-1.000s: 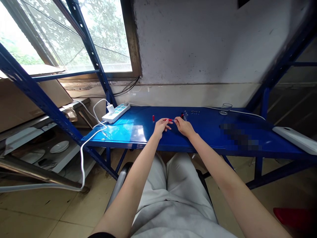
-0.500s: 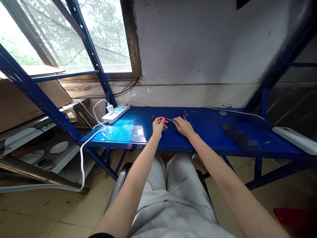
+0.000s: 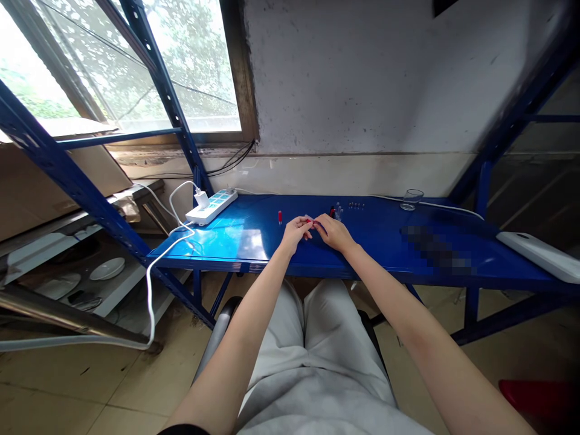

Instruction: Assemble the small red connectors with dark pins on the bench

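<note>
Over the middle of the blue table (image 3: 376, 248), my left hand (image 3: 295, 232) and my right hand (image 3: 334, 231) meet, fingers closed. Between the fingertips shows a small slim piece, red and clear, like a pen part (image 3: 310, 221); most of it is covered. My left hand pinches one end and my right fingertips are on the other. A short red cap-like piece (image 3: 280, 217) stands to the left of my left hand. Just behind my right hand are a dark-red piece (image 3: 332, 212) and several small clear pieces (image 3: 339, 210). Several tiny pieces (image 3: 356, 206) lie in rows farther right.
A white power strip (image 3: 211, 207) with a plugged-in cable sits at the table's left end. A clear glass (image 3: 411, 199) stands at the back right, and a white flat device (image 3: 539, 256) lies at the right edge. Blue posts rise at both sides.
My hands have drawn together, and the red and clear tube stretched between them is now mostly hidden in the fingers. The left hand has moved slightly right, uncovering the red cap-like piece.
</note>
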`<state>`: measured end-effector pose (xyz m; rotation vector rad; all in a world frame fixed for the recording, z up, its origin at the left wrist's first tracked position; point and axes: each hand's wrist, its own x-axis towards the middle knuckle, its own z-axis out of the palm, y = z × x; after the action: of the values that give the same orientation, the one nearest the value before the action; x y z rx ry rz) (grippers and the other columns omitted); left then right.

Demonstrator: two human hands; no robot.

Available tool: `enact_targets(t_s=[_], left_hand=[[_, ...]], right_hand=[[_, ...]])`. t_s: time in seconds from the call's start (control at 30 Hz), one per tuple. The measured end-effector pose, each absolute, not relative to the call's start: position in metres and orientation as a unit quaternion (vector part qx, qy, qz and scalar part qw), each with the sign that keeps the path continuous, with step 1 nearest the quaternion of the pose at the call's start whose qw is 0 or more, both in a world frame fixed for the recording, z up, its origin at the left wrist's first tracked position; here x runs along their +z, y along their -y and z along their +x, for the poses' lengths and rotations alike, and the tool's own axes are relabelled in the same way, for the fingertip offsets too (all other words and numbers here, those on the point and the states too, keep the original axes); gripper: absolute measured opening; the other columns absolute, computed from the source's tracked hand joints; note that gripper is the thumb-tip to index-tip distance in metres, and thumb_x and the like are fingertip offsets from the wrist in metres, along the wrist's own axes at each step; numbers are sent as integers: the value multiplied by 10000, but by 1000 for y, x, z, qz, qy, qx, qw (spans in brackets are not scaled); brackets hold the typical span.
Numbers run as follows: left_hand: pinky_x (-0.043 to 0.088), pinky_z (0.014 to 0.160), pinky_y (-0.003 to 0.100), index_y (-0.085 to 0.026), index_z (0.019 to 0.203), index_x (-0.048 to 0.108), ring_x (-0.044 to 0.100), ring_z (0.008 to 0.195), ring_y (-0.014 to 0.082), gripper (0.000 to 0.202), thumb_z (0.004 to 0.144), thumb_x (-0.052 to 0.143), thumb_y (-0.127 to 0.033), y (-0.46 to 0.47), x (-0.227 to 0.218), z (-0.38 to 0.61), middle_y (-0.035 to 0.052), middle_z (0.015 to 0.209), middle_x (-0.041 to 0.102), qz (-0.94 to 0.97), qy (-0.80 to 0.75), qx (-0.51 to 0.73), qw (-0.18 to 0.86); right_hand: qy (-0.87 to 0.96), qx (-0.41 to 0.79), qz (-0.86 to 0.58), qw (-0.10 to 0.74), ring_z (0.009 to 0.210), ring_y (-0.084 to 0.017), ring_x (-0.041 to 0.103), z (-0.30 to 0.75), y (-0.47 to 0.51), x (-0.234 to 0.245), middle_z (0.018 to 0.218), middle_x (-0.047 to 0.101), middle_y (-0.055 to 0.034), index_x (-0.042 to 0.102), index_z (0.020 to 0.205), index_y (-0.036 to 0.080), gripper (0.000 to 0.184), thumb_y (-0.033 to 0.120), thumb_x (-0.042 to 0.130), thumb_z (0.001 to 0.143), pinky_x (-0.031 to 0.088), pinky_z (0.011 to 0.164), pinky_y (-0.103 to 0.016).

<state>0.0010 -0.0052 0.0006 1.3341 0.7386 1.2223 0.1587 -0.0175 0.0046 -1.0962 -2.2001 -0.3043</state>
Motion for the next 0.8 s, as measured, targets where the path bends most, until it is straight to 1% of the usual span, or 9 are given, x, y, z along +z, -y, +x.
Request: enact_targets(t_s=[0.1, 0.2, 0.4, 0.57, 0.67, 0.8], left_hand=[[374, 446, 182, -132, 872, 563, 549, 471, 69, 240, 738, 598, -328, 7, 3, 0, 32, 731, 606, 551, -306, 519, 578], [370, 447, 181, -133, 850, 567, 542, 467, 64, 227, 758, 574, -341, 7, 3, -1, 22, 700, 590, 544, -309, 519, 582], [355, 434, 175, -132, 813, 570, 530, 455, 62, 202, 746, 594, -322, 7, 3, 1, 7, 640, 567, 561, -342, 503, 562], [360, 437, 183, -136, 812, 560, 542, 458, 73, 155, 762, 569, -282, 8, 3, 1, 16, 651, 582, 569, -342, 492, 563], [346, 423, 182, -139, 806, 549, 531, 435, 70, 128, 765, 552, -261, 6, 2, 1, 10, 640, 581, 560, -351, 511, 549], [330, 407, 177, -145, 800, 547, 499, 401, 54, 123, 765, 545, -263, 2, 0, 0, -6, 616, 568, 527, -385, 546, 525]], right_hand=[[842, -119, -414, 324, 826, -189, 538, 159, 15, 3, 975, 569, -116, 533, 1015, 167, 368, 352, 229, 926, 410, 682, -288], [848, -126, -402, 321, 814, -187, 530, 160, 12, 1, 968, 569, -115, 545, 991, 162, 359, 350, 247, 923, 409, 698, -294], [858, -120, -398, 303, 808, -189, 523, 162, 10, -1, 909, 581, -110, 575, 958, 167, 366, 343, 256, 922, 404, 702, -302], [861, -117, -402, 290, 808, -193, 528, 163, 9, -2, 866, 587, -104, 586, 945, 165, 365, 324, 259, 920, 403, 709, -306], [860, -115, -407, 285, 808, -195, 531, 163, 6, -4, 867, 591, -102, 586, 946, 164, 341, 319, 283, 914, 406, 705, -305], [849, -95, -444, 271, 769, -196, 539, 165, 2, -5, 834, 593, -97, 585, 909, 165, 301, 343, 344, 895, 410, 663, -299]])
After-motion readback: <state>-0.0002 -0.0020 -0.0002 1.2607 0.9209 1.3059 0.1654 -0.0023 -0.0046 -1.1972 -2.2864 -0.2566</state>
